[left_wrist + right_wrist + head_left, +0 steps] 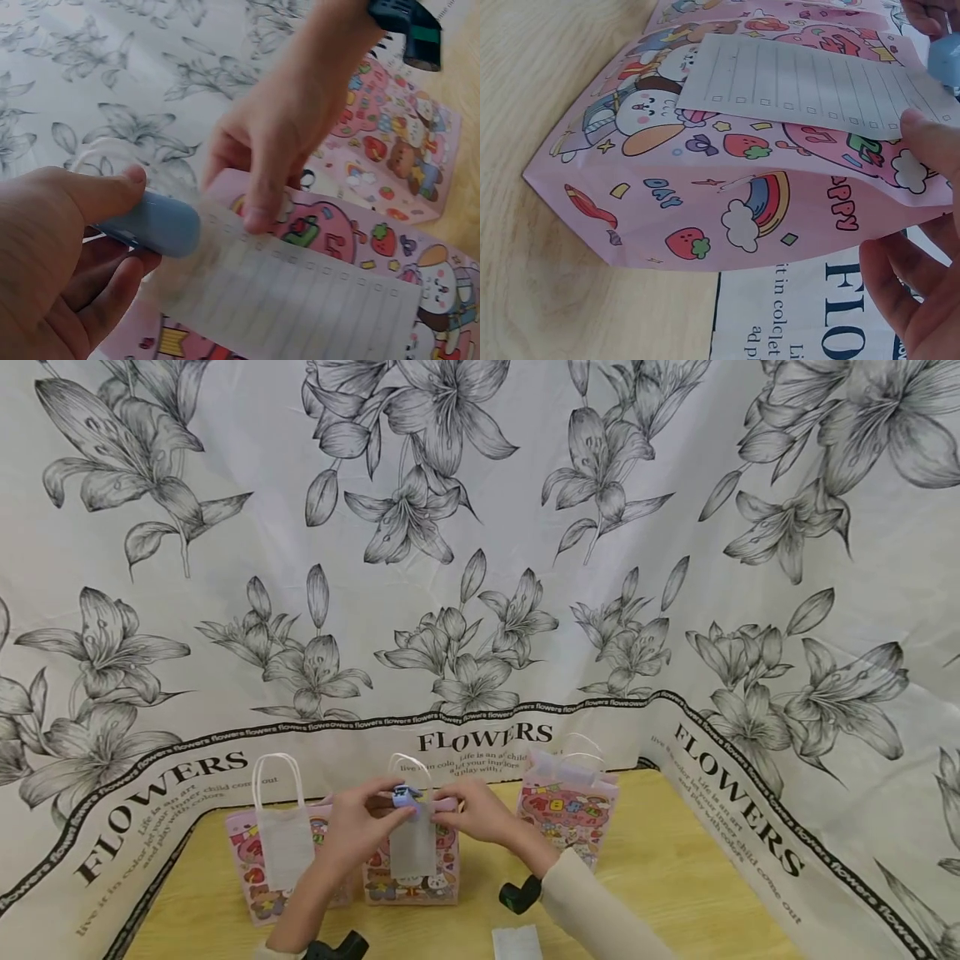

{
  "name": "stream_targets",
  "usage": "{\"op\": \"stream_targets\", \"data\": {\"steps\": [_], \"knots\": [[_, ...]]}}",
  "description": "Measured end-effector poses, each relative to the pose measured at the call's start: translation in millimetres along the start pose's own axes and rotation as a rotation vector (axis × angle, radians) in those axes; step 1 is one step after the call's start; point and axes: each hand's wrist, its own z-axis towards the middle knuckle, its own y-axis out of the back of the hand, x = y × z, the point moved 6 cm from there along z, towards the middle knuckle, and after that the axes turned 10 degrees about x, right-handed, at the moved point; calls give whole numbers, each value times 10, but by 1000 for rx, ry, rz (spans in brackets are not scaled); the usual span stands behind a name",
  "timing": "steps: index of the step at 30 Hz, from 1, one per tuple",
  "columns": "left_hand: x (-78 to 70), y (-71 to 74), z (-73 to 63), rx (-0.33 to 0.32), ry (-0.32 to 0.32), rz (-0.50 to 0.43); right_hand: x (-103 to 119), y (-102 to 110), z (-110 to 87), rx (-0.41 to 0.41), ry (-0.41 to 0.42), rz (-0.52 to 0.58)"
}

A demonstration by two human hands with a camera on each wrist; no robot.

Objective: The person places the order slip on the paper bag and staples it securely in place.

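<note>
In the head view my left hand (348, 831) grips a small light-blue stapler (403, 797) at the top of the middle pink gift bag (447, 887). A lined white paper slip (300, 289) lies against the front of that bag, its upper end by the stapler in the left wrist view. My right hand (480, 814) pinches the bag's upper edge, with the thumb on the slip and the fingers behind. The bag's printed side bulges in the right wrist view. The stapler's far end is hidden by my left hand.
A similar bag (243, 881) with a white slip (288, 852) on its front stands to the left. Another patterned bag (566, 814) stands to the right. A white paper (517, 943) lies at the table's front. A flower-printed cloth (480, 610) hangs behind.
</note>
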Motion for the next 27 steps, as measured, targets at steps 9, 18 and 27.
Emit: {"op": "stream_targets", "data": {"steps": [9,18,27], "knots": [[-43,270,-200,-54,100,-270,-19,43,-4,-92,-37,27],[77,260,-525,-67,233,-413,-132,71,45,-123,-73,77],[483,43,-881,-47,289,-507,-68,35,-38,-172,-106,-43]]}}
